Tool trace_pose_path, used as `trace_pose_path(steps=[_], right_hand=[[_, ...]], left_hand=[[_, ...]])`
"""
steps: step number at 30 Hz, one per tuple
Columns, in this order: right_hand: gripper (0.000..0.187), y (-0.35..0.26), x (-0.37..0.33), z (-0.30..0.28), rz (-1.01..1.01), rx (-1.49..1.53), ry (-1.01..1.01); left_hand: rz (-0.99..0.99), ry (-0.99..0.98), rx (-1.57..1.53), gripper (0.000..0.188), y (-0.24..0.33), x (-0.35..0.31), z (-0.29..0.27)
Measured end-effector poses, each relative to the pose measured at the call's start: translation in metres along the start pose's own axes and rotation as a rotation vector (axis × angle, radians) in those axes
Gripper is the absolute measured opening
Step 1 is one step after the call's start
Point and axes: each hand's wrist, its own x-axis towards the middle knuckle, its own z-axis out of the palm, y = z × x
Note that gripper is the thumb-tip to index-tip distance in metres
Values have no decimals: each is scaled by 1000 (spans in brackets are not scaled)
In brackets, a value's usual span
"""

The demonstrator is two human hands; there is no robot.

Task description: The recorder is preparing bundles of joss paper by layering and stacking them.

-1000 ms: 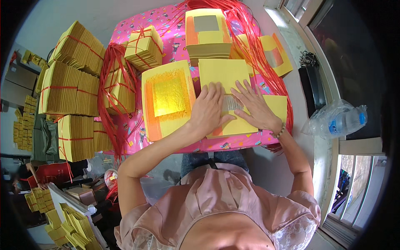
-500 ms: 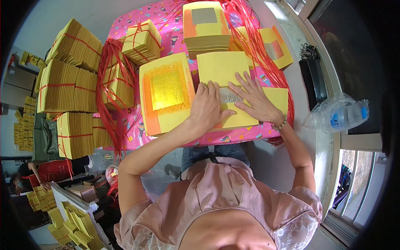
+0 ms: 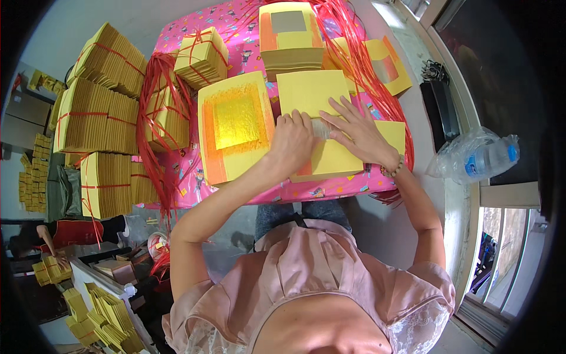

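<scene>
Both of my hands work at a yellow joss paper sheet point(image 3: 336, 160) with a silvery patch, on the table's near side. My left hand point(image 3: 292, 141) has its fingers bunched and curled at the sheet's left part, along a fold; its thumb is hidden. My right hand point(image 3: 361, 133) lies with fingers spread flat over the silvery patch and the plain yellow flap point(image 3: 312, 91) behind it. To the left of my hands lies a stack of joss paper point(image 3: 236, 127) with a gold foil square and orange borders on top.
Red-tied bundles point(image 3: 97, 118) stand at the left, beside hanging red plastic strings point(image 3: 158, 88). A tall paper stack point(image 3: 290, 47) is at the back of the pink tablecloth point(image 3: 242, 59). Right, a plastic bottle point(image 3: 492, 159) rests on the sill. Another person point(image 3: 71, 233) handles bundles at lower left.
My left hand's fingers have curled in, and its outstretched thumb has gone from sight. My right hand has slid slightly left, still flat. The other person has bent lower.
</scene>
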Motion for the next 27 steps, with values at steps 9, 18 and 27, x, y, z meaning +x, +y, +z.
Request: trace_pose_path(steps=[9,18,27], right_hand=[[36,27,29,5,-112,-81,370],[24,41,34,14,-246,-147,538],[42,47,1,-16,478,805,640]], left_hand=[[98,0,-36,37,-22,41,-7],[270,119,58,24,-31,55,-2],[358,450,115,16,-18,62,-22]])
